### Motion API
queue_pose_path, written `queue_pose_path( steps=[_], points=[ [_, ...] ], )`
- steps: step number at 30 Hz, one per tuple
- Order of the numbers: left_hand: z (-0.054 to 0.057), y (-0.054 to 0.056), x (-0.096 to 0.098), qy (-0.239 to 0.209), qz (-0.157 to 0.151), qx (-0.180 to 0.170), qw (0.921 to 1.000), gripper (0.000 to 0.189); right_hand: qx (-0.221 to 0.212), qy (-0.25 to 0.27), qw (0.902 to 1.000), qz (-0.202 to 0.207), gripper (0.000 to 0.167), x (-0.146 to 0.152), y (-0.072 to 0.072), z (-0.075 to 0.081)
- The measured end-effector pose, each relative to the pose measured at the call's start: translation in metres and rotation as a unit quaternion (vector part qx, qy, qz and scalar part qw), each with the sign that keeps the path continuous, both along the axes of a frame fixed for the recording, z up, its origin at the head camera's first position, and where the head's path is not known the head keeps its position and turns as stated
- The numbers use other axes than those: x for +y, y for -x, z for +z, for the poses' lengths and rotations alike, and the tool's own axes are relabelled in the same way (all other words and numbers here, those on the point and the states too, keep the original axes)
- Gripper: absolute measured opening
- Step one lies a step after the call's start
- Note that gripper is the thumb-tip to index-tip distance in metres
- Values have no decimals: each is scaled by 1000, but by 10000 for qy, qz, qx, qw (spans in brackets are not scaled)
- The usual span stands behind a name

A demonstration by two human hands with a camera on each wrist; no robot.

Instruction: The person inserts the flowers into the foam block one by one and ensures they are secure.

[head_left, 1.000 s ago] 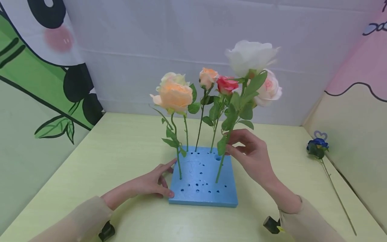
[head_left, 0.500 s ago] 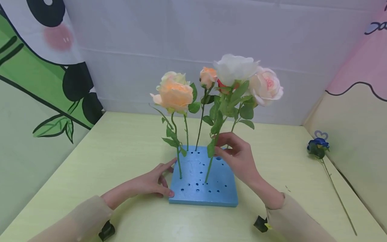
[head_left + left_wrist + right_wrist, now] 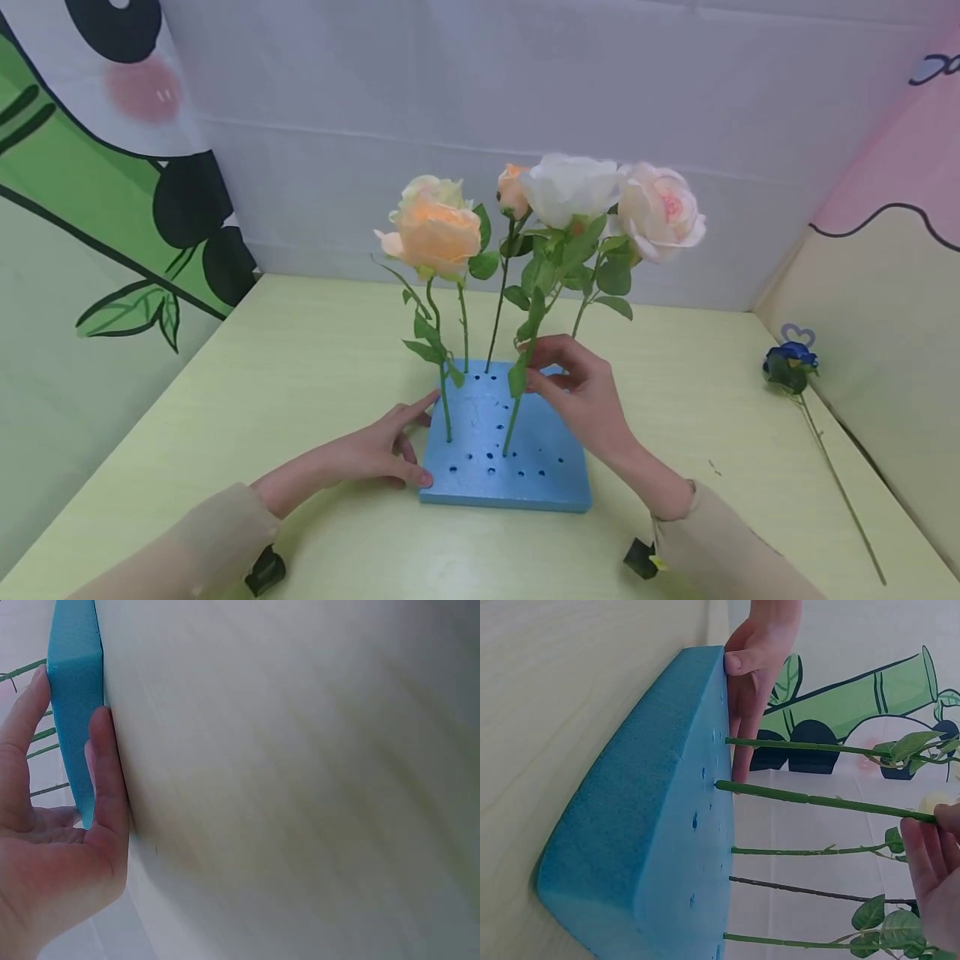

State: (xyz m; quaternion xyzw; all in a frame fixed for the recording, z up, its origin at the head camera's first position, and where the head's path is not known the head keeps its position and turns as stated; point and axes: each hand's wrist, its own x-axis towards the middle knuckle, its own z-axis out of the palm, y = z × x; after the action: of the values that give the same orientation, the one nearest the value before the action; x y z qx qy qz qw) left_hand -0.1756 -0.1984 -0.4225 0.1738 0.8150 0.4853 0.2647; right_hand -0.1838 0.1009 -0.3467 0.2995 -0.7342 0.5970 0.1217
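Note:
My right hand [image 3: 588,396] pinches the green stem of a white rose [image 3: 573,192] between thumb and fingers. In the right wrist view, the lower end of that stem [image 3: 780,793] meets a hole in the blue foam block [image 3: 551,437]. My left hand [image 3: 375,454] holds the block's left edge, thumb at the front corner and index finger stretched along the side. Standing in the block are a peach rose [image 3: 435,237], an orange rosebud [image 3: 513,196] and a pale pink rose [image 3: 660,212]. The white bloom hides most of the red rose behind it.
A blue rose [image 3: 791,367] with a long stem lies on the table [image 3: 315,375] at the far right. Several holes dot the block's top. Behind the table hangs a pale cloth [image 3: 360,83]; printed panels flank it.
My right hand has moved left and slightly down with the white rose, its stem end now farther left on the block. The left hand stays at the block's edge.

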Motion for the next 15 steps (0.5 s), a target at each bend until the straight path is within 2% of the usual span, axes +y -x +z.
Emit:
queue_pose_path(
  steps=[15],
  points=[
    [2, 1, 1, 35, -25, -4, 10000, 115, 77, -96, 9999, -10, 26, 0, -2, 1]
  ],
)
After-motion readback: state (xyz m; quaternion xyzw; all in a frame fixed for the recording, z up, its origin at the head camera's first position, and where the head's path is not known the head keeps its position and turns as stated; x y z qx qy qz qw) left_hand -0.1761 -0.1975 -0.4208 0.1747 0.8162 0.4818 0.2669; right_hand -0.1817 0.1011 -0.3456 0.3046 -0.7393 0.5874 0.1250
